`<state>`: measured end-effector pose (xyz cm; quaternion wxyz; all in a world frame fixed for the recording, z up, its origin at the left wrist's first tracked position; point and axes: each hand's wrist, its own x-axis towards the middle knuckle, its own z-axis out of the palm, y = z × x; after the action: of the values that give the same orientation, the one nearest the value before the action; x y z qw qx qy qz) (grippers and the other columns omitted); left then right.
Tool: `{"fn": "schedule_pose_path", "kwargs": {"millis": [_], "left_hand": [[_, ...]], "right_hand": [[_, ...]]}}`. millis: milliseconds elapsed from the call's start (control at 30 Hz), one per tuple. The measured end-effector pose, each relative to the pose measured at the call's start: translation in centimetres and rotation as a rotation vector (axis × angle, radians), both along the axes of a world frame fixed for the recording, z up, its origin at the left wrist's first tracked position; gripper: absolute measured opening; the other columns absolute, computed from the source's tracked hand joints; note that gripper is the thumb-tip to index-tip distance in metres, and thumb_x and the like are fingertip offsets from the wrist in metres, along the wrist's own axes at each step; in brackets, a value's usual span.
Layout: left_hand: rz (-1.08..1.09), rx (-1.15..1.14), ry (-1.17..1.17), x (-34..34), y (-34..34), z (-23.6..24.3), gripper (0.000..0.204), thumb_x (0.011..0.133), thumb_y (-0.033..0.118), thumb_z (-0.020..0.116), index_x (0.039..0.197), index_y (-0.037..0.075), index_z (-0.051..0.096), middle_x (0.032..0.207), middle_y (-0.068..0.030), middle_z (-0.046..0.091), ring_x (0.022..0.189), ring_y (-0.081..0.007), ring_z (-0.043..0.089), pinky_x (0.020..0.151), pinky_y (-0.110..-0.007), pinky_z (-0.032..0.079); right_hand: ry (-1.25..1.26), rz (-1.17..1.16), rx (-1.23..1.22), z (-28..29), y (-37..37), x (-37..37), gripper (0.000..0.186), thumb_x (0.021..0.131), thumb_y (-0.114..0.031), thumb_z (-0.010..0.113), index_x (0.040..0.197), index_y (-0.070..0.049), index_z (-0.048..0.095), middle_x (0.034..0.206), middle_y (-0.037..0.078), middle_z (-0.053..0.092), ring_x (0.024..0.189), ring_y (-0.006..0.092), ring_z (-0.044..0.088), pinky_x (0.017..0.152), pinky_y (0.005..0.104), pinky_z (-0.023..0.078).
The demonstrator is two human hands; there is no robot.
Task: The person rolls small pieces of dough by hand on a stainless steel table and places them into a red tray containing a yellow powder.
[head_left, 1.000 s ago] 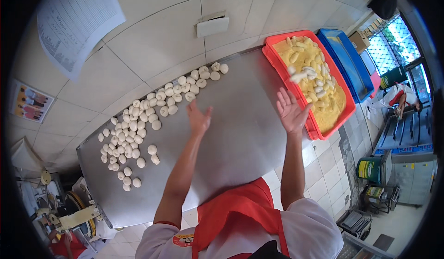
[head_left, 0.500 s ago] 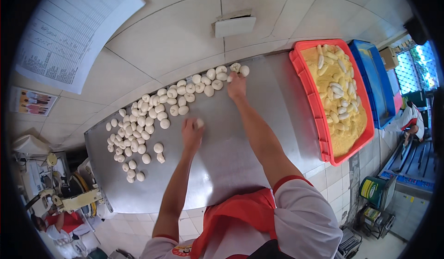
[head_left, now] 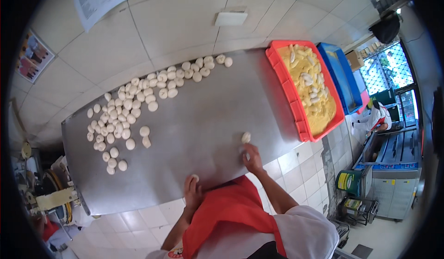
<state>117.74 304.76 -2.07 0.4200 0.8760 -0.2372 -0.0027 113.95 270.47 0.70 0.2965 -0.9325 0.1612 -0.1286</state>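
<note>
At the near edge of the steel table [head_left: 194, 134], my left hand [head_left: 192, 193] is closed round a small pale dough ball [head_left: 195, 178], which shows at its fingertips. My right hand [head_left: 253, 161] is further right with its fingers curled; a bit of pale dough [head_left: 247, 157] shows between them. Just beyond those fingertips lies another dough ball [head_left: 246, 137] with a creased top. Many more round dough balls [head_left: 126, 106] spread over the left part and along the far edge, some touching. One small irregular dough piece [head_left: 146, 142] lies among them.
A red tray [head_left: 301, 128] of yellow crumbs and long dough pieces stands at the table's right end, a blue tray [head_left: 356, 102] beside it. The tiled wall [head_left: 185, 27] borders the far edge. A person [head_left: 380, 118] bends by machinery at the right.
Both hands have come back from further up the table to its near edge. My right hand has brought dough away from the far row. The whole view has shifted.
</note>
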Motion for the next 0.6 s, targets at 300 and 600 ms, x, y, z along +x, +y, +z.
{"fn": "schedule_pose_path", "kwargs": {"millis": [300,600], "left_hand": [[-0.102,0.571,0.097,11.4,-6.6,2.1,0.099,0.086,0.055,0.064,0.156,0.001,0.019,0.162,-0.0291,0.007,0.150,-0.0473,0.006,0.119,-0.062,0.007],[0.005,0.770,0.134,23.4,-17.4,4.1,0.099,0.090,0.063,0.053,0.158,0.003,0.012,0.164,-0.0244,-0.001,0.152,-0.0422,-0.002,0.120,-0.060,0.002]], "right_hand": [[0.243,-0.156,-0.186,0.2,-2.4,9.7,0.090,0.091,-0.043,0.065,0.155,0.003,0.020,0.161,0.025,0.020,0.147,0.0433,0.023,0.119,0.0552,0.019],[0.512,-0.415,-0.348,1.0,-20.2,30.0,0.100,0.092,-0.072,0.040,0.157,-0.001,0.013,0.165,0.018,0.011,0.151,0.0365,0.014,0.121,0.0583,0.008]]}}
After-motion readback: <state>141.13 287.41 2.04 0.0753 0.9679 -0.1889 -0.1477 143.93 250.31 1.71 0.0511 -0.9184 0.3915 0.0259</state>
